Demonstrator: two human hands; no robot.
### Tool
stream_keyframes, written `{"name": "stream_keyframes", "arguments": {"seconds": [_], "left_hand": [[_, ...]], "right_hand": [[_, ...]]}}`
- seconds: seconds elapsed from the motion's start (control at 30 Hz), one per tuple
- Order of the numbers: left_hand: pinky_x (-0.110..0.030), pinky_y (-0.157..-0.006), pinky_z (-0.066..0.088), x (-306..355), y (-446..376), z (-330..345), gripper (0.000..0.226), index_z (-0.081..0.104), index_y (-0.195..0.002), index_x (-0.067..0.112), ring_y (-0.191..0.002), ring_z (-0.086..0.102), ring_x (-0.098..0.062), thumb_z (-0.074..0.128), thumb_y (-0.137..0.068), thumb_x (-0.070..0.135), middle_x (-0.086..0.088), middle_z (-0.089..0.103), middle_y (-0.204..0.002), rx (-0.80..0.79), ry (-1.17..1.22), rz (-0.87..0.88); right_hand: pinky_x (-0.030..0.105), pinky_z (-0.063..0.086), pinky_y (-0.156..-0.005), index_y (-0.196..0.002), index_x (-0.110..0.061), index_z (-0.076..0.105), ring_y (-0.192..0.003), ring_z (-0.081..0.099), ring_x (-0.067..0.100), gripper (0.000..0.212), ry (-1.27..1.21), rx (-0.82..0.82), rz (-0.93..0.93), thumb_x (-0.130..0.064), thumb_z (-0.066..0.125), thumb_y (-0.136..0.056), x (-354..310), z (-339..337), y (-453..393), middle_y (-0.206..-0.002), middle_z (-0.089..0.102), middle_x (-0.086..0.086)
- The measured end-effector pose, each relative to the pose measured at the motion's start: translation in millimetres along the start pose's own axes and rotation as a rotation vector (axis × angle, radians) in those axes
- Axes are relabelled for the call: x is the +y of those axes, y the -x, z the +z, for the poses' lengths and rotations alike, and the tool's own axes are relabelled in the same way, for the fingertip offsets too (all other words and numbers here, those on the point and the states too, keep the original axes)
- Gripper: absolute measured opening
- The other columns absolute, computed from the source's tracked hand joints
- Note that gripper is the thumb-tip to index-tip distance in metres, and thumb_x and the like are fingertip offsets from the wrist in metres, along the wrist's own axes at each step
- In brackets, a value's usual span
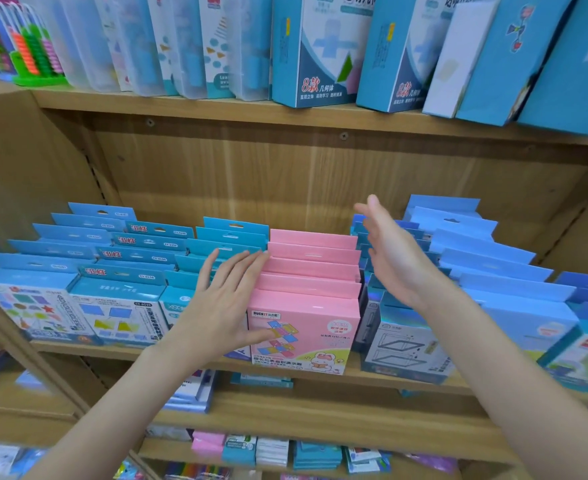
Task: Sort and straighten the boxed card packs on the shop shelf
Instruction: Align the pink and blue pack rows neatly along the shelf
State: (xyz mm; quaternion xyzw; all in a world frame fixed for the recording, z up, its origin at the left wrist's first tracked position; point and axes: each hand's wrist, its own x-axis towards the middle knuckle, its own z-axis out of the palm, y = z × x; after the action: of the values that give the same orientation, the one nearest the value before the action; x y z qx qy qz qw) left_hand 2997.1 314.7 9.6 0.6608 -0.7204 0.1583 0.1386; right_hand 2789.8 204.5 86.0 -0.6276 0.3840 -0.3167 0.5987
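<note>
Card packs in boxes stand in rows, front to back, on the middle wooden shelf (327,377) of a shop unit. At the centre is a row of pink packs (311,278), about 6 deep, the front one printed with coloured squares and a small rabbit. The left hand (223,306) lies flat against the left side of this pink row, fingers straight and together, fingertips reaching the upper flaps, thumb across the front pack's face. The right hand (394,258) is spread wide, fingers straight, held edge-on just beside the right side of the pink row; whether it touches the packs cannot be told. Neither hand holds anything.

Left of the pink row stand 3 rows of teal-blue packs (119,271) with hang tabs. Right of it come a row of dark blue packs with a frame drawing (406,341) on the front and then rows of pale blue packs (500,271), leaning a little.

On the shelf above stand clear plastic cases (181,46), tall blue boxes (320,53) and a green abacus (36,53). Lower shelves hold more small packs (268,452).
</note>
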Motion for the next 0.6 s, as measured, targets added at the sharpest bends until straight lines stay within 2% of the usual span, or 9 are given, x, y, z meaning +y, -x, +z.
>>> {"name": "stream_keyframes", "arguments": {"seconds": [0.3,0.47,0.6], "left_hand": [[-0.043,-0.110,0.005,0.1,1.9,-0.1,0.107,0.029,-0.139,0.011,-0.125,0.030,-0.017,0.069,-0.058,0.067,-0.007,0.050,-0.132,0.013,0.022,-0.003],[-0.042,-0.111,0.003,0.7,2.1,-0.8,0.106,0.028,-0.140,0.011,-0.126,0.029,-0.016,0.065,-0.059,0.069,-0.006,0.050,-0.133,0.004,0.025,-0.005],[-0.044,-0.111,0.002,-0.8,2.9,2.8,0.108,0.029,-0.140,0.007,-0.128,0.029,-0.020,0.057,-0.061,0.074,-0.008,0.048,-0.134,0.010,0.006,-0.049]], "right_hand": [[0.041,0.007,-0.115,-0.146,-0.033,0.016,-0.143,0.005,0.010,0.064,0.307,-0.055,0.051,-0.064,0.016,-0.091,-19.1,17.0,-11.4,-0.155,0.006,-0.012],[0.036,0.007,-0.113,-0.146,-0.033,0.010,-0.142,0.005,0.007,0.060,0.333,-0.045,0.022,-0.061,0.015,-0.093,-13.0,18.7,-11.5,-0.155,0.005,-0.015],[0.040,0.008,-0.115,-0.146,-0.033,0.015,-0.142,0.011,0.011,0.063,0.278,-0.063,0.048,-0.063,0.017,-0.091,-8.6,18.7,-15.0,-0.155,0.010,-0.012]]}}
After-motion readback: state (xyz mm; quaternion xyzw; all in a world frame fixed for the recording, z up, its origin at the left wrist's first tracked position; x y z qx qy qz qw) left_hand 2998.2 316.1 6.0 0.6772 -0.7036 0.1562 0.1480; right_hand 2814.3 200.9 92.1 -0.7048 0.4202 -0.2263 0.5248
